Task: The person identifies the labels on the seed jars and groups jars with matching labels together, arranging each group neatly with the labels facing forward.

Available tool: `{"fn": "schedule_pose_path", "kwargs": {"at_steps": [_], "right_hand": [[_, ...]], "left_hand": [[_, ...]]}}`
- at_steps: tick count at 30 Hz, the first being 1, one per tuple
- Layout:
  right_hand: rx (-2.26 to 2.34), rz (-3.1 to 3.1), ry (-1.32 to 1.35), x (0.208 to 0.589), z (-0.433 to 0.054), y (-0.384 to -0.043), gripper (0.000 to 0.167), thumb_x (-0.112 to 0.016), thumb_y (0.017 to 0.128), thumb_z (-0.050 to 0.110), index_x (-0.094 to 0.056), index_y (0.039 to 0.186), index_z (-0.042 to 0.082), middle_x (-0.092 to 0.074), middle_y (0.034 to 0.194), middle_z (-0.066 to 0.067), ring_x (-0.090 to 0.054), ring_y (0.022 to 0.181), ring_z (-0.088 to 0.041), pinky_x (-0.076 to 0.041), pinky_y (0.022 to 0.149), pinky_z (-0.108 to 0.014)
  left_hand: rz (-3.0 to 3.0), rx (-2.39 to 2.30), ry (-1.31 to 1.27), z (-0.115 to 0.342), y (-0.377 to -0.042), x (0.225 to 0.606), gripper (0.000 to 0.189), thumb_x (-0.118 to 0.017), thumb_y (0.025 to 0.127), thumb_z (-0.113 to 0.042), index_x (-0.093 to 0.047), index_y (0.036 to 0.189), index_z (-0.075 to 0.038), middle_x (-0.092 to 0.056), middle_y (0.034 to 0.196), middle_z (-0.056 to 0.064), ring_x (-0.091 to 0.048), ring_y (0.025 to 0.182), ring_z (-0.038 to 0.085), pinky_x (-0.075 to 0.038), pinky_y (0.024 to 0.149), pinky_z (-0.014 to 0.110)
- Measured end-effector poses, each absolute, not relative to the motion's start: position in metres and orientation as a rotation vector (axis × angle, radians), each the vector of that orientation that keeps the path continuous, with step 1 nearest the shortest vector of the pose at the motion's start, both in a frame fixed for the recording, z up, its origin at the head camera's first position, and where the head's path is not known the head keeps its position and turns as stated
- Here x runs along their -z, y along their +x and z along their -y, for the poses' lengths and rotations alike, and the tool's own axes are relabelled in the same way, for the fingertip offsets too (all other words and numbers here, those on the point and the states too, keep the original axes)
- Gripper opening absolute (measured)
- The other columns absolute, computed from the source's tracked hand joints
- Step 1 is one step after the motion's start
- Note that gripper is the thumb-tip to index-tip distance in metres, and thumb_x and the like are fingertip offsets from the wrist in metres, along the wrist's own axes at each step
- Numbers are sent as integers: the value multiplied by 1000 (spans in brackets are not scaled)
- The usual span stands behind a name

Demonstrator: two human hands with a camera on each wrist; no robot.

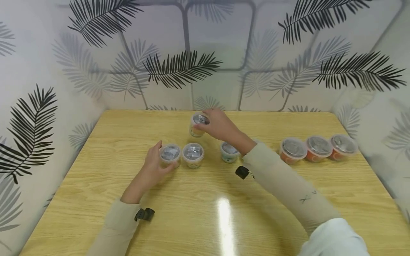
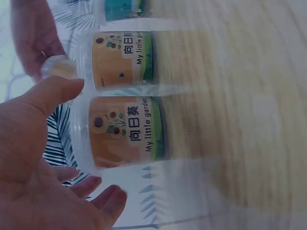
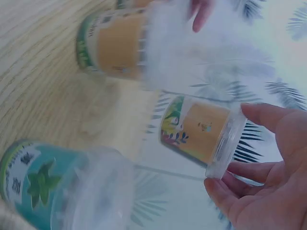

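Note:
My right hand (image 1: 221,125) pinches the lid rim of an orange-labelled lidded plastic cup (image 1: 196,129), tilted in the right wrist view, toward the back of the table. Around the leftmost lidded cup (image 1: 170,153) my left hand (image 1: 153,166) is spread, thumb on one side and fingers loosely apart on the other. That cup's label (image 2: 127,129) shows sunflowers and "My little garden". Close beside it stands a matching sunflower cup (image 1: 193,156). A teal-labelled cup (image 1: 229,153) stands further right, near the right forearm.
Three red-orange lidded cups (image 1: 315,148) stand in a row at the right of the wooden table (image 1: 105,142). Part of another pale lid shows behind the right forearm. A leaf-patterned covering (image 1: 221,46) rises behind the table. Black wrist straps (image 1: 145,214) hang at both sleeves.

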State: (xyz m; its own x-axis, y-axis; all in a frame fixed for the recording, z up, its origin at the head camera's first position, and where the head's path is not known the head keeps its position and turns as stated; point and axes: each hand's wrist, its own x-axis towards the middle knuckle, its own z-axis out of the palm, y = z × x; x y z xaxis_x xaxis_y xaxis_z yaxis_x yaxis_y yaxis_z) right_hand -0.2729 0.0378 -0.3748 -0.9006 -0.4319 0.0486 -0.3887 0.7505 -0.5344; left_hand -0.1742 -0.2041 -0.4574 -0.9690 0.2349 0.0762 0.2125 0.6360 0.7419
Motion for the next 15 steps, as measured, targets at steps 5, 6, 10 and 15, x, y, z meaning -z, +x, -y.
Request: {"fn": "schedule_pose_path", "kwargs": {"at_steps": [5,6,10,15], "right_hand": [[1117,-2747,-689,360,-67,-248,76,-59,84,54,-39,141,8,-44,136,-6,-46,118,-21,-42,95,-35],[1173,-2704,-685,359,-72,-243,76,-60,84,53,-39,141,8,-44,135,-5,-47,117,-19,-43,94,-34],[1372,-2507,-653,358,-88,-224,72,-64,84,47,-40,140,8,-44,134,-3,-47,117,-17,-45,93,-30],[1564,-2289,-636,358,-94,-199,65,-66,86,37,-42,139,9,-45,132,-4,-49,117,-19,-46,91,-31]], "left_hand": [[-2995,-1195,490,191,-163,450,87,-67,86,-29,-11,146,-2,-16,146,23,-14,133,40,-23,102,60],[-2999,-1226,514,188,-160,447,84,-66,87,-29,-12,147,-4,-17,146,21,-14,133,38,-24,102,59],[-2893,-1465,633,175,-150,432,72,-60,91,-28,-18,146,-10,-20,147,11,-21,132,31,-30,102,51],[-2507,-1841,735,159,-138,419,58,-55,95,-20,-24,144,-11,-24,144,5,-32,127,28,-38,100,37]]}}
